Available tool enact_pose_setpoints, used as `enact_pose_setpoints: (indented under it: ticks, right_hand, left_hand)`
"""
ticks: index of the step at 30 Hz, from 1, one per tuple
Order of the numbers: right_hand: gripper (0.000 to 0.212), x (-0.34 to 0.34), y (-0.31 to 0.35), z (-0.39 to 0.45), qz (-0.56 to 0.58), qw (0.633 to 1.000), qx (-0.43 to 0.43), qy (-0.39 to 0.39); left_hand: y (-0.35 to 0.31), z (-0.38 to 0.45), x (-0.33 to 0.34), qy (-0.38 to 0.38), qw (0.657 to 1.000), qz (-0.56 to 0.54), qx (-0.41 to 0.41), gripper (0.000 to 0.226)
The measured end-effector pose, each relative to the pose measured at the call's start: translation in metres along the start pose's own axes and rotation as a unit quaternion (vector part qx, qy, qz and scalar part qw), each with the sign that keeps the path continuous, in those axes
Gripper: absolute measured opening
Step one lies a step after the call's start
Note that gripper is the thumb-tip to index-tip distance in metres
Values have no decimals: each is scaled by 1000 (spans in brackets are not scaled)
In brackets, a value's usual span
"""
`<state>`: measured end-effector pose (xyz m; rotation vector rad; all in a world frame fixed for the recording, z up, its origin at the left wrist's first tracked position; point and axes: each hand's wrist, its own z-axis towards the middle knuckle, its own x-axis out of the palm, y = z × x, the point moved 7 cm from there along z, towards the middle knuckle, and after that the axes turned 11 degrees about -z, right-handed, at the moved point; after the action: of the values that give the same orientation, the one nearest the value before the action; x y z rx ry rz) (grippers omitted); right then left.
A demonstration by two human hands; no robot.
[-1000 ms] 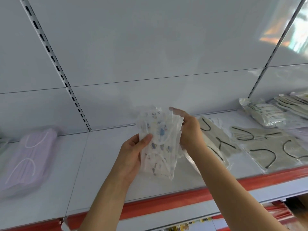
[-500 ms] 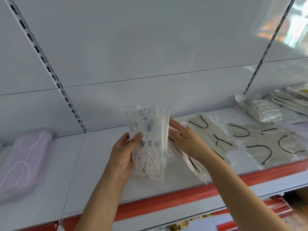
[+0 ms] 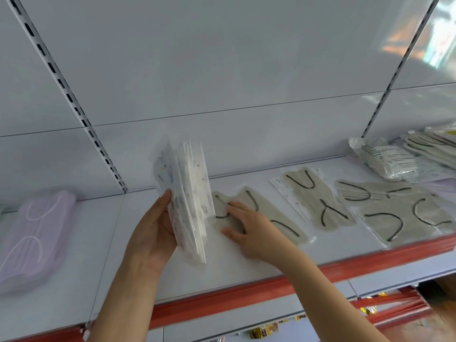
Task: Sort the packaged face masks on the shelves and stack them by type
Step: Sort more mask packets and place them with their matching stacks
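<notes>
The left hand [image 3: 150, 233] grips a stack of printed mask packs [image 3: 187, 201] upright at frame centre, while the right hand [image 3: 249, 230] presses flat-fingered on a grey mask pack [image 3: 271, 218] just right.

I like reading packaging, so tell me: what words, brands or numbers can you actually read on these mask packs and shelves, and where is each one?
None can be read.
Clear bag at back right: rows of dark print, too blurred to read.
Printed masks held in the left hand: small coloured pictures, no legible words.
Grey packs: only dark ear loops, no text visible.
Yellow labels below the shelf: too small and blurred.
</notes>
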<state>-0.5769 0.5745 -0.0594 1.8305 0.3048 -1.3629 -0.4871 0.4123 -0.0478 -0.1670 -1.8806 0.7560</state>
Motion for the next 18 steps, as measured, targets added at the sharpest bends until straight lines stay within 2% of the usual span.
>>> enact_pose_setpoints:
  ticks: [2, 4, 6, 7, 8, 10, 13, 16, 18]
  right_hand:
    - [58, -10, 6, 3, 102, 995, 7, -22]
    - [57, -39, -16, 0, 110, 986, 53, -109]
    - [65, -68, -66, -9, 3, 970, 169, -175]
    - [71, -79, -94, -17, -77, 952, 239, -177]
    - [74, -86, -119, -27, -138, 931, 300, -154]
    - [61, -87, -147, -43, -162, 910, 363, -114]
    - [35, -86, -146, -51, -162, 908, 347, -167]
    - [29, -85, -135, -57, -140, 901, 338, -235]
    - [28, -85, -117, -59, -103, 903, 296, -294]
  left_hand:
    - [0, 0, 0, -5, 1000, -1, -6, 27]
    - [1, -2, -1, -18, 1000, 14, -13, 31]
    - [5, -3, -2, -25, 999, 31, -27, 44]
    - [8, -4, -1, -23, 999, 37, -33, 46]
    - [10, -4, 0, -20, 998, 41, -38, 44]
    - [16, -4, 0, -18, 998, 41, -51, 40]
    - [21, -4, 1, -25, 996, 36, -73, 42]
    - [15, -6, 3, -25, 998, 23, -57, 36]
    - [10, -8, 5, -17, 999, 12, -49, 34]
